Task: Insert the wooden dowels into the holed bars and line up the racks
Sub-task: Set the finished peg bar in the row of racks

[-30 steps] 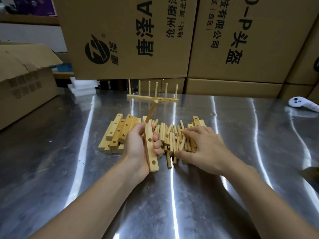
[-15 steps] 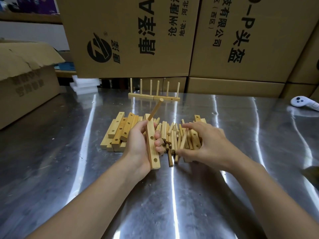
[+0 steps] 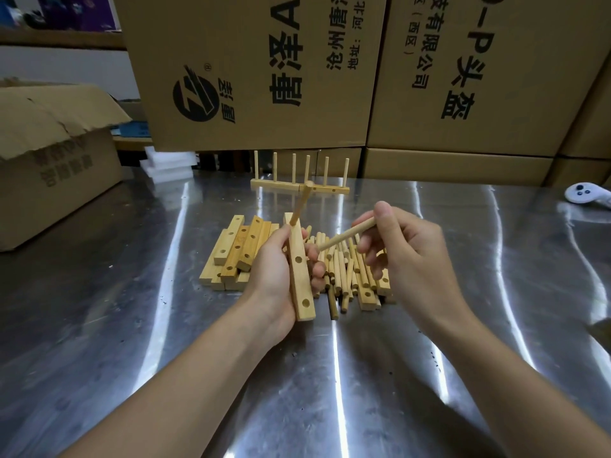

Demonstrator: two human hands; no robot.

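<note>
Here, on a shiny metal table (image 3: 363,375), the work looks partly done. At the far side two finished racks (image 3: 325,190) stand end to end, with six dowels upright between them. Nearer, the left hand (image 3: 271,279) curls its fingers round a holed bar (image 3: 299,280) that points away. One inserted dowel (image 3: 302,203) sits in the bar's far hole, and two nearer holes show empty. The right hand (image 3: 410,256) pinches a loose dowel (image 3: 347,233) between thumb and fingertips. Its tip aims left, close to the bar but not in a hole. A stack of unfilled bars (image 3: 236,251) lies to the left, and a heap of dowels (image 3: 347,272) lies beyond the hands. Most of the task appears to remain.
</note>
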